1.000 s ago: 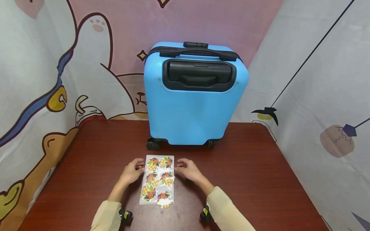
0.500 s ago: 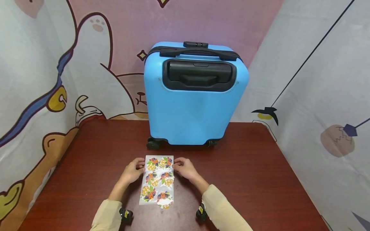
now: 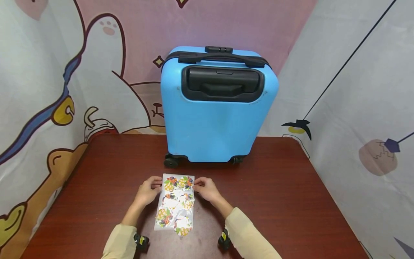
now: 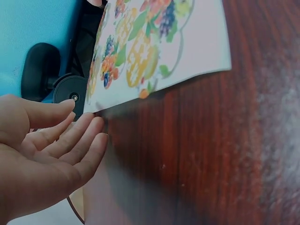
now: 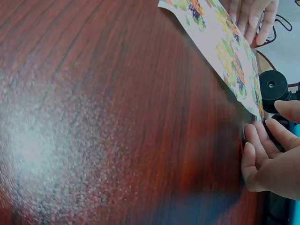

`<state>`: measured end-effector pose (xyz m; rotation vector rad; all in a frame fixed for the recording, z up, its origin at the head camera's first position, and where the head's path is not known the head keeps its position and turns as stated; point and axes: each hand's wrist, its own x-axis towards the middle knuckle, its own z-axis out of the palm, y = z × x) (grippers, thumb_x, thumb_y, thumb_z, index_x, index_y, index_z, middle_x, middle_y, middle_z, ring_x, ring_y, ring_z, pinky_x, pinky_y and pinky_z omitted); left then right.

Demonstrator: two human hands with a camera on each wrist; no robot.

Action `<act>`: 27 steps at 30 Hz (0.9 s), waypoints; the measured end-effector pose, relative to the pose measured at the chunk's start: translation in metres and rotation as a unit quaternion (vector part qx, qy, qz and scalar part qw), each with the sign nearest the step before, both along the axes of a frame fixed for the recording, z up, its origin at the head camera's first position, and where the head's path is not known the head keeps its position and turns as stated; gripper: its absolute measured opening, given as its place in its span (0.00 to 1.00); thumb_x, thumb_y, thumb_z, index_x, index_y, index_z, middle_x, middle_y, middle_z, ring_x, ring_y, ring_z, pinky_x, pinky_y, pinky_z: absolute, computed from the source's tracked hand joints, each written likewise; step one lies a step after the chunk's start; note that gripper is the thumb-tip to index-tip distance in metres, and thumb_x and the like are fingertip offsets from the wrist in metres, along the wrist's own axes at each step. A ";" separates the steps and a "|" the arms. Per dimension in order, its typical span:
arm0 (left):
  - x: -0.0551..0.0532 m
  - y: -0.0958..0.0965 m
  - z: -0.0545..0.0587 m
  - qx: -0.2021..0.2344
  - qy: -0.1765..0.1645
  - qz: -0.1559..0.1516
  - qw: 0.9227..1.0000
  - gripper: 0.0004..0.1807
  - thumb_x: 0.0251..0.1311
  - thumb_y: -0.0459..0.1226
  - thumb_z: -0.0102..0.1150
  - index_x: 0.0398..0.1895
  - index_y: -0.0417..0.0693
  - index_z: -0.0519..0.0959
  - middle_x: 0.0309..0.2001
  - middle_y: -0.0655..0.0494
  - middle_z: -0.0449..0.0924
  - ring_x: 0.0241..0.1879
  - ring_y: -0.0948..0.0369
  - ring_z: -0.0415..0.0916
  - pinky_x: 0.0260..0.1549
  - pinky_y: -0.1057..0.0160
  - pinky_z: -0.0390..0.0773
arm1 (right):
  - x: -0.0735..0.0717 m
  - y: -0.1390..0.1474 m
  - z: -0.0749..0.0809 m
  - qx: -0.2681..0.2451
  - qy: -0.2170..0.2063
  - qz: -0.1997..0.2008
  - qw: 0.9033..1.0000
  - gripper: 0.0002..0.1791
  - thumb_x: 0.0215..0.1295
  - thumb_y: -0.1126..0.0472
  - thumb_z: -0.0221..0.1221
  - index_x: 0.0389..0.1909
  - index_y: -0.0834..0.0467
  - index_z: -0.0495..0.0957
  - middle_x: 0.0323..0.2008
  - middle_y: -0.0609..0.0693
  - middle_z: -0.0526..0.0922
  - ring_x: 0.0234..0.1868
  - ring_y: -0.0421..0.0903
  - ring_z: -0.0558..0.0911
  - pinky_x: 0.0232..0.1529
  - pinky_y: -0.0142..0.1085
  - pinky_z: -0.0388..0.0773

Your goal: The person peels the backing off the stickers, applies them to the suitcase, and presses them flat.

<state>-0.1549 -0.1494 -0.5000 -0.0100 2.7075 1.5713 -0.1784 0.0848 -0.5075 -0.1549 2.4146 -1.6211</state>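
A white sheet of fruit stickers (image 3: pixel 174 212) lies lengthwise in front of the suitcase, its surface printed with bunches of fruit and catching glare. My left hand (image 3: pixel 147 190) is at its left edge near the far end; in the left wrist view the bent, loose fingers (image 4: pixel 89 138) reach its far corner, thumb along the upper side. My right hand (image 3: pixel 208 189) is at the opposite edge. In the right wrist view its thumb (image 5: pixel 287 110) stands apart from the fingers (image 5: pixel 255 138), whose tips are right at the far corner. The near end of the sheet curls slightly.
A blue suitcase (image 3: pixel 216 129) with black handles and wheels stands upright at the back of the reddish-brown table (image 3: pixel 275 201). Cartoon-printed cloth (image 3: pixel 339 108) hangs behind and beside the table. Small black wrist cameras (image 3: pixel 141 241) sit at both cream sleeves.
My right hand has moved left to the sheet's right edge. The sheet's near end has shifted slightly left and toward me, and its glare has spread. My left hand stays nearly in place.
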 end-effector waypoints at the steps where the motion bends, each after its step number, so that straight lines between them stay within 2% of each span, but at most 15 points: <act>1: 0.000 0.000 0.000 -0.001 0.004 0.005 1.000 0.14 0.53 0.22 0.54 0.45 0.29 0.73 0.41 0.37 0.78 0.41 0.46 0.76 0.39 0.55 0.75 | 0.000 0.000 0.000 -0.004 0.004 0.000 1.000 0.08 0.56 0.68 0.59 0.36 0.68 0.77 0.28 0.53 0.78 0.28 0.41 0.74 0.27 0.33 0.74; 9: -0.001 0.002 0.005 0.015 0.011 0.050 0.999 0.11 0.49 0.24 0.60 0.38 0.32 0.77 0.36 0.41 0.80 0.35 0.51 0.78 0.27 0.68 0.74 | 0.000 -0.002 0.001 -0.042 0.026 -0.025 0.998 0.06 0.54 0.73 0.59 0.33 0.70 0.75 0.25 0.52 0.77 0.25 0.39 0.73 0.26 0.32 0.73; 13: -0.002 0.003 0.007 0.023 0.005 0.066 0.998 0.09 0.49 0.26 0.62 0.36 0.34 0.78 0.35 0.43 0.80 0.35 0.52 0.78 0.25 0.67 0.74 | 0.000 -0.002 0.002 -0.051 0.027 -0.033 0.998 0.06 0.53 0.74 0.59 0.32 0.71 0.74 0.25 0.55 0.77 0.24 0.40 0.73 0.27 0.41 0.76; 16: -0.002 0.003 0.007 0.021 0.003 0.070 0.997 0.08 0.49 0.28 0.62 0.35 0.37 0.78 0.35 0.45 0.81 0.36 0.52 0.79 0.26 0.66 0.75 | 0.001 -0.001 0.004 -0.055 0.029 -0.037 0.997 0.06 0.53 0.75 0.59 0.31 0.71 0.74 0.24 0.56 0.77 0.24 0.45 0.74 0.26 0.45 0.76; 20: -0.003 0.005 0.008 0.002 0.016 0.075 0.997 0.06 0.50 0.30 0.63 0.33 0.40 0.79 0.33 0.48 0.81 0.34 0.55 0.78 0.30 0.63 0.73 | 0.002 0.000 0.008 -0.050 0.034 -0.047 0.997 0.05 0.53 0.73 0.60 0.30 0.69 0.74 0.22 0.52 0.76 0.24 0.49 0.75 0.23 0.38 0.74; 24: -0.004 0.008 0.011 -0.003 0.038 0.083 0.996 0.05 0.50 0.30 0.63 0.31 0.40 0.79 0.31 0.50 0.81 0.32 0.57 0.76 0.31 0.63 0.71 | 0.002 0.001 0.012 -0.043 0.038 -0.058 0.997 0.04 0.53 0.72 0.60 0.29 0.67 0.74 0.22 0.51 0.75 0.23 0.42 0.73 0.23 0.32 0.72; 27: -0.003 0.011 0.013 0.001 0.049 0.087 0.995 0.05 0.49 0.29 0.64 0.31 0.41 0.79 0.30 0.51 0.80 0.31 0.59 0.75 0.31 0.64 0.72 | 0.003 0.002 0.017 -0.042 0.036 -0.063 0.997 0.04 0.53 0.72 0.60 0.29 0.66 0.74 0.22 0.50 0.75 0.23 0.40 0.72 0.24 0.32 0.72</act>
